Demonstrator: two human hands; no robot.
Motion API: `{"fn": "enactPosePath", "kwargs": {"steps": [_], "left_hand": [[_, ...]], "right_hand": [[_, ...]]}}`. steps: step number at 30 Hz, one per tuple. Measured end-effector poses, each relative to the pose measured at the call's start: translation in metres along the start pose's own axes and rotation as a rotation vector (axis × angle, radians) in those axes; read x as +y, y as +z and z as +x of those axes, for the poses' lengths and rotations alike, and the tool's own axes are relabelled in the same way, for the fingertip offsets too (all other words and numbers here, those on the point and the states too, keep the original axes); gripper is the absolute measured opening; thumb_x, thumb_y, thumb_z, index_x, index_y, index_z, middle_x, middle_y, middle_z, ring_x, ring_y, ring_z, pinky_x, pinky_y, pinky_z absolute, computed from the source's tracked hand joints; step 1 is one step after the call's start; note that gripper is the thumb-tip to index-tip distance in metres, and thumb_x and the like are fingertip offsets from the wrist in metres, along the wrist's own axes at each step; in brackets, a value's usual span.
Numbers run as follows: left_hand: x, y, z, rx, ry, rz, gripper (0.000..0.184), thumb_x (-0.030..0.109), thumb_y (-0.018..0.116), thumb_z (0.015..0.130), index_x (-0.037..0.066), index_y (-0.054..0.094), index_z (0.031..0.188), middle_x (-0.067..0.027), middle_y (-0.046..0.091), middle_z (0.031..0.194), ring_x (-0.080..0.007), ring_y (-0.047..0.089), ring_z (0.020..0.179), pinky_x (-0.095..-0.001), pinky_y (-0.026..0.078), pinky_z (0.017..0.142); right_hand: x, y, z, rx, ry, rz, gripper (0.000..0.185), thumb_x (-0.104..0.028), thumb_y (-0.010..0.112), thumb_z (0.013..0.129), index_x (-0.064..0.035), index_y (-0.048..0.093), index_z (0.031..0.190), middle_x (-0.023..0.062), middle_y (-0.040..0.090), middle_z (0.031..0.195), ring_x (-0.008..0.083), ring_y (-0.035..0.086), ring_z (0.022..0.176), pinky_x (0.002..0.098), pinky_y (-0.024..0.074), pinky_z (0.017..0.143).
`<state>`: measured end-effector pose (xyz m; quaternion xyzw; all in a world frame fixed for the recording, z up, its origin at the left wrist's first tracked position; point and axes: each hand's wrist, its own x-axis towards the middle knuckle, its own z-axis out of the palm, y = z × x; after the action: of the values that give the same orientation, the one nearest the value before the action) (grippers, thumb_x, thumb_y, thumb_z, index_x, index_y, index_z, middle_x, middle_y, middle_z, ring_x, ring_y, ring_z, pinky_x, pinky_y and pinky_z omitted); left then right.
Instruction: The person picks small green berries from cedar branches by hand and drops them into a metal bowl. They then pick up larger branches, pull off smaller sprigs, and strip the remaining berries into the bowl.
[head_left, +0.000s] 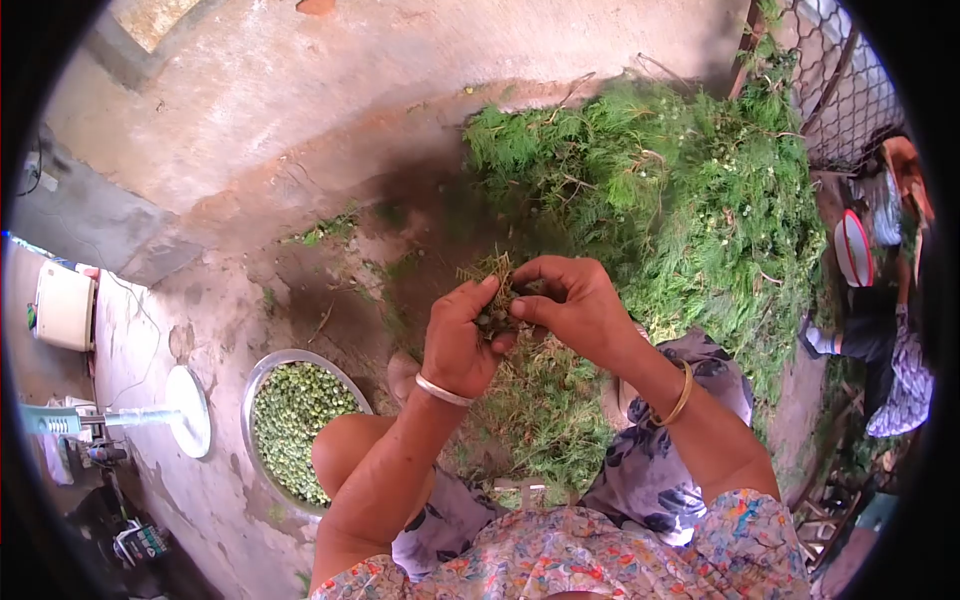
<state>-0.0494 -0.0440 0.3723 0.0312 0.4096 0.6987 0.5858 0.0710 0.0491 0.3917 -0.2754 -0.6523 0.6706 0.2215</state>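
Observation:
My left hand (pixel 462 335), with a pale bangle at the wrist, is closed round a small sprig of evergreen (pixel 497 268). Part of the sprig is hidden by the fingers. My right hand (pixel 572 300), with a yellowish bangle, meets it from the right, thumb and forefinger pinched at the sprig's edge; what lies between those fingertips is too small to make out. Under both hands, between my feet, lies a heap of loose green clippings (pixel 550 410). Left of my knee stands a round metal basin (pixel 249 400) holding many small green seed cones (pixel 305 425).
A large pile of cut evergreen branches (pixel 660 190) spreads from ahead to the right, below a wire mesh fence (pixel 855 85). To the left stand a fan-like thing with a round pale disc (pixel 190 411) and a cream box (pixel 65 306). Clothes and a red-rimmed object (pixel 853 248) are at far right.

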Motion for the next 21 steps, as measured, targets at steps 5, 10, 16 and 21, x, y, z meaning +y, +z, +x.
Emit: {"fn": "enactPosePath", "kwargs": {"steps": [5,10,16,21], "left_hand": [[-0.004,-0.012,0.01,0.023,-0.062,-0.105,0.021,0.019,0.045,0.091,0.001,0.055,0.092,-0.0084,0.061,0.078,-0.0147,0.057,0.059,-0.0207,0.039,0.039],[0.0,-0.016,0.016,-0.13,-0.167,-0.42,0.02,0.019,0.048,0.09,0.001,0.055,0.094,-0.0102,0.062,0.08,-0.0166,0.059,0.062,-0.0213,0.043,0.041],[-0.003,-0.016,0.016,-0.048,-0.151,-0.384,0.016,0.015,0.052,0.089,0.0,0.056,0.092,-0.0096,0.061,0.082,-0.0149,0.058,0.064,-0.0204,0.043,0.042],[0.0,-0.008,0.01,-0.012,-0.091,-0.198,0.013,0.014,0.052,0.089,0.002,0.056,0.091,-0.0068,0.06,0.081,-0.012,0.056,0.062,-0.018,0.042,0.042]], "right_hand": [[0.001,0.002,0.001,-0.003,0.052,0.048,0.01,-0.001,0.06,0.078,0.0037,0.059,0.087,0.003,0.06,0.066,0.0054,0.052,0.053,0.0209,0.0417,0.045],[-0.011,0.0,0.001,0.038,0.093,0.181,0.01,-0.002,0.06,0.079,0.0031,0.058,0.087,0.0018,0.059,0.066,0.0055,0.053,0.053,0.0206,0.0429,0.046],[0.003,0.005,0.002,0.033,-0.01,0.061,0.011,-0.003,0.06,0.078,0.0024,0.058,0.088,0.0007,0.058,0.066,0.0043,0.053,0.056,0.0201,0.0432,0.048],[-0.002,0.005,0.0,0.038,-0.015,-0.022,0.01,-0.003,0.06,0.078,0.0026,0.058,0.086,0.0009,0.058,0.066,0.0034,0.051,0.056,0.02,0.0422,0.047]]}}
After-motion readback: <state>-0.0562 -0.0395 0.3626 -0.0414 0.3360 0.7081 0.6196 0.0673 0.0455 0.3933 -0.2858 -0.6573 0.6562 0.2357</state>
